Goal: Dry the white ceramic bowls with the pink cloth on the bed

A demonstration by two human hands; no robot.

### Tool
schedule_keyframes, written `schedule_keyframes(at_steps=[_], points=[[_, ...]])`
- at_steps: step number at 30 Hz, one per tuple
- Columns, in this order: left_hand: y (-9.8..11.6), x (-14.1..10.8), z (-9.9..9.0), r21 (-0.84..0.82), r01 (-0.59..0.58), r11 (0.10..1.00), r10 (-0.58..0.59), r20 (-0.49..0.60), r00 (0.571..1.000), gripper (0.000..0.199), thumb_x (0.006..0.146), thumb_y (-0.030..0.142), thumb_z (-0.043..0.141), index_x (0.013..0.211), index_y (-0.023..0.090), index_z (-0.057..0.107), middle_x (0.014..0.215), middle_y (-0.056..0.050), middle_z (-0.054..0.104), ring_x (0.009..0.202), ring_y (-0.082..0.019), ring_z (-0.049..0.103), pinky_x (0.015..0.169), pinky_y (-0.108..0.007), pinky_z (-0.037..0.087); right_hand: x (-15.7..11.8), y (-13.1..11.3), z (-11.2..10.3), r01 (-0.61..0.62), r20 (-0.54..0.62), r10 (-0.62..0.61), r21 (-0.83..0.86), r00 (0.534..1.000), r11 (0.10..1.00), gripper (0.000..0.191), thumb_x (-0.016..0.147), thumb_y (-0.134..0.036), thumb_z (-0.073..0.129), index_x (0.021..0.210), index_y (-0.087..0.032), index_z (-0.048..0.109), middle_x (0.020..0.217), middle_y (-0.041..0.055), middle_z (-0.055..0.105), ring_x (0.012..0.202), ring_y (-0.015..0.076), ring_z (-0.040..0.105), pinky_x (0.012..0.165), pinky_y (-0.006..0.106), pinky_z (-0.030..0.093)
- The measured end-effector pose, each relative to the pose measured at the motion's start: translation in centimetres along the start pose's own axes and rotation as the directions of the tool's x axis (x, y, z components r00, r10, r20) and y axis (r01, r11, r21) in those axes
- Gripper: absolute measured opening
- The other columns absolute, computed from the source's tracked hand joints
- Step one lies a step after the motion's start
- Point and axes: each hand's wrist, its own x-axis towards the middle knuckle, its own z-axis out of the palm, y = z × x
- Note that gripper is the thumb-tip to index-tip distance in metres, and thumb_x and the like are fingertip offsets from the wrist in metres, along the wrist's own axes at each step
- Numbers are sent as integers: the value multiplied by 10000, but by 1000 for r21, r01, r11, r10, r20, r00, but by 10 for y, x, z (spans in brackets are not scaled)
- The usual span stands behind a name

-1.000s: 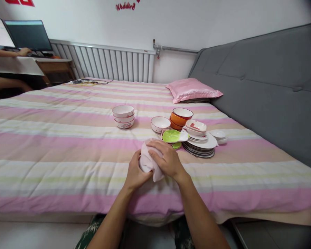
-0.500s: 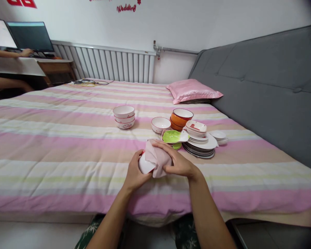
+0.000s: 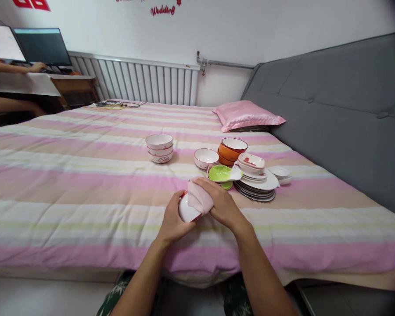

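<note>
A white bowl [image 3: 186, 210] with a red rim is tipped on its side above the near part of the bed. My left hand [image 3: 174, 219] is wrapped round its left side. My right hand [image 3: 219, 199] presses a pale pink cloth [image 3: 199, 198] over the bowl's right side, which the cloth partly hides. Just beyond my hands lies a green leaf-shaped spoon dish [image 3: 222, 174] with a white end. Behind it stands a single white bowl [image 3: 206, 158] with a red rim.
Three stacked white bowls [image 3: 159, 149] stand further left. To the right are orange bowls [image 3: 230, 152], a stack of plates [image 3: 266, 181] with small dishes [image 3: 251, 161] on top, and white saucers [image 3: 279, 172]. A pink pillow [image 3: 246, 115] lies by the grey headboard [image 3: 332, 83]. Another person's hand [image 3: 37, 67] rests on the desk.
My right hand has drawn the cloth in closer and slid over the bowl's upper right side, its fingers more bunched. The bowl stays in my left hand. The view has shifted slightly.
</note>
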Motion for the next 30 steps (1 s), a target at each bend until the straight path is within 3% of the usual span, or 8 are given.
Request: schedule_keyframes(at_steps=[3,6,10,13,18,22,25,30], points=[[1,0,0,-15,-13,1000,13,-10,1000,681,536,181,667,1174,158,434,1147,-112,565,1040,-290,560,916,-438,455,0,-6,2,-30,27,32,-88,999,996,672,697,3,441,1335,-206,478,1414,88,462,1314,209,412,1082,402,361],[2,0,1,-65,-24,998,23,-19,1000,659,552,176,655,1177,164,448,1130,-96,580,1027,-277,569,903,-424,466,1,-14,7,24,27,-20,-182,999,983,659,699,25,458,1312,-211,507,1406,95,467,1313,226,403,1094,419,335],[3,2,3,-173,-41,984,37,-29,999,614,633,226,676,1203,175,451,1181,-99,582,1071,-271,575,919,-420,476,3,-28,15,90,18,-89,-287,996,954,481,796,-48,509,1231,-240,578,1371,87,505,1282,262,421,1080,455,330],[4,2,3,-208,-71,975,73,0,997,656,662,242,692,1260,170,431,1268,-123,545,1167,-280,532,1018,-445,418,4,-37,22,130,17,-132,-327,991,936,355,859,-125,518,1170,-269,613,1357,61,524,1271,271,429,1074,467,325],[6,3,0,-192,-91,977,95,16,995,694,674,236,693,1310,181,424,1326,-131,511,1251,-292,470,1101,-483,330,6,-37,28,178,12,-184,-335,983,925,283,898,-193,504,1133,-291,629,1345,34,540,1264,258,439,1072,466,313],[7,4,1,-219,-86,972,87,-3,996,724,666,226,687,1327,191,395,1359,-125,481,1236,-288,483,1060,-471,381,7,-28,25,163,-11,-175,-310,984,937,307,867,-150,531,1119,-286,640,1309,35,570,1229,253,473,1047,439,345],[6,5,3,-233,-50,971,49,-13,999,646,653,205,681,1252,189,439,1271,-108,545,1131,-272,556,965,-443,460,8,-21,22,151,-40,-169,-285,985,946,360,828,-97,546,1120,-283,644,1299,39,579,1215,246,488,1039,425,353],[2,5,4,-196,-2,981,0,-9,1000,629,604,138,658,1199,185,456,1189,-86,578,1063,-255,578,899,-400,484,9,-10,20,145,-80,-164,-205,983,968,425,793,-53,532,1136,-280,641,1287,45,587,1209,229,497,1025,411,367]])
